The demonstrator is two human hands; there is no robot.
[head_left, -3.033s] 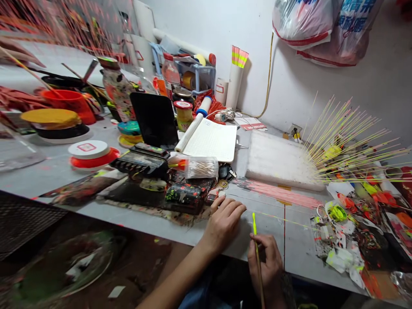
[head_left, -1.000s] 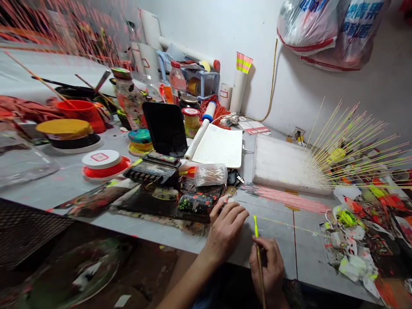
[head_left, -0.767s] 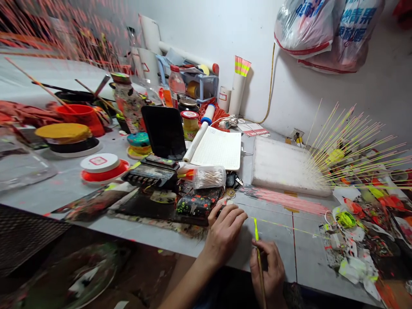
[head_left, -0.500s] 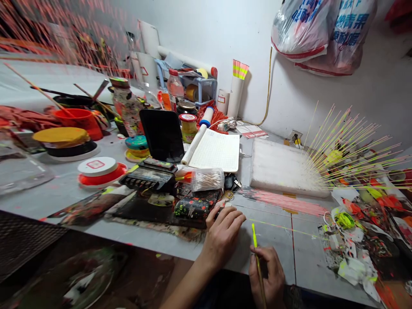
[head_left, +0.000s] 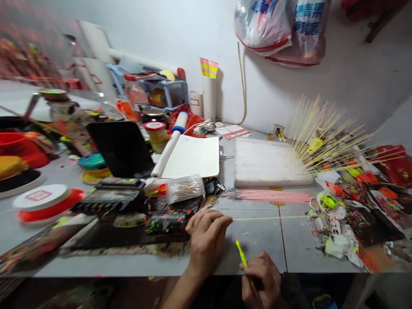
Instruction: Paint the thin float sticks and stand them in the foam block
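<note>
The right hand (head_left: 261, 279) is gripping a brush (head_left: 242, 257) with curled fingers, its yellow-green tip pointing up and away over the front edge of the bench (head_left: 257, 240). Just beside it, the left hand (head_left: 206, 240) is lying palm down on the bench, fingers loosely bent, their tips pinching or pressing the near end of a thin yellow rod (head_left: 267, 218); which of the two cannot be told. The rod is lying flat across the bench, running to the right from the fingertips toward a heap of paint-stained scraps (head_left: 337, 231). The brush tip is hanging near the rod but apart from it, so no stroke seems to be going on at present. Beyond the rod a pink bundle of rods (head_left: 270, 196) is lying along the front of a white foam block (head_left: 267, 162), and many yellow rods (head_left: 325, 137) are standing fanned out of the block's right end, apparently finished and drying. Judging by that, much of the painting is looking done, with the one rod in hand and the pink bundle left. Left of the hands, a speckled box (head_left: 167, 222), a tub of swabs (head_left: 185, 189) and an open notebook (head_left: 189, 156) are sitting on the bench.
</note>
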